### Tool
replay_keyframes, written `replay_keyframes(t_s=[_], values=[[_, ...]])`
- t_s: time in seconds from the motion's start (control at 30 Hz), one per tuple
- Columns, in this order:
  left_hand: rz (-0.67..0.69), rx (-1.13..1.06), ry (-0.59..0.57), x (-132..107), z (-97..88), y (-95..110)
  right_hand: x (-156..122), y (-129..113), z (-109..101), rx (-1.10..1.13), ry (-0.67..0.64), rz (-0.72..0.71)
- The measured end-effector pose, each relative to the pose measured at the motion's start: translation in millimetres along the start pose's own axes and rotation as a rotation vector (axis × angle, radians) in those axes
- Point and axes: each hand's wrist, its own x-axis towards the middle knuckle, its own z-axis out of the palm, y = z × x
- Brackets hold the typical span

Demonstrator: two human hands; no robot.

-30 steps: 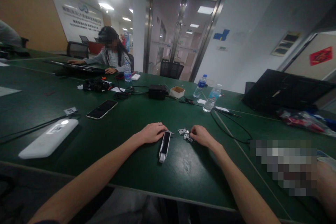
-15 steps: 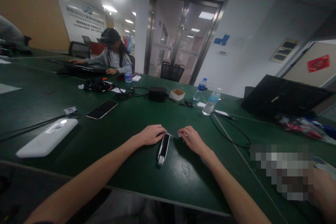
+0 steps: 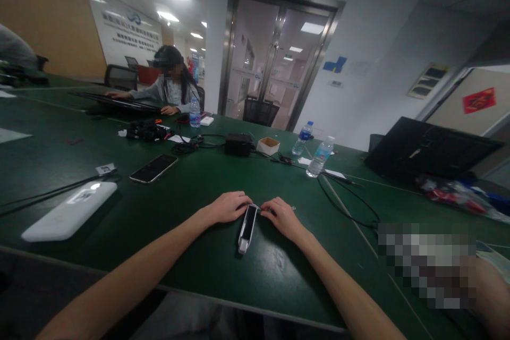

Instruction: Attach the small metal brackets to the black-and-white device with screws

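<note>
I see the gadget (image 3: 248, 226) at six o'clock, left hand (image 3: 228, 207) curled at its twelve-o'clock end, right hand (image 3: 282, 217) curled at its two o'clock; whether either grips, I can't tell. An uneven push could swivel it.

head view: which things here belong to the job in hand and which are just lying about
Likely part of the job:
- slim white-and-black device, its far end between the left hand and right hand
- small shiny piece beside the right hand, too small to identify

Seemingly just lying about:
- smartphone
- white oblong device
- open box
- three water bottles
</note>
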Motion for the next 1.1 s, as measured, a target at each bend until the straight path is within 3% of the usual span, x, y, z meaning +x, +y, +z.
replay_keyframes(t_s=[0.6, 0.77, 0.93, 1.1], values=[[-0.012, -0.002, -0.003, -0.2, -2.8, 3.5, 7.4, -2.0, 13.1, -0.052, 0.044, -0.105], [-0.015, -0.011, -0.005, -0.2, -2.6, 2.2, 5.3, 1.5, -6.3, -0.133, 0.037, -0.106], [-0.008, -0.029, -0.009, 0.1, -1.7, -0.8, -2.7, 23.8, -31.1, -0.256, 0.012, 0.024], [-0.011, -0.043, -0.015, 0.1, -1.4, -1.7, -8.1, 41.0, -37.8, -0.301, -0.085, 0.134]])
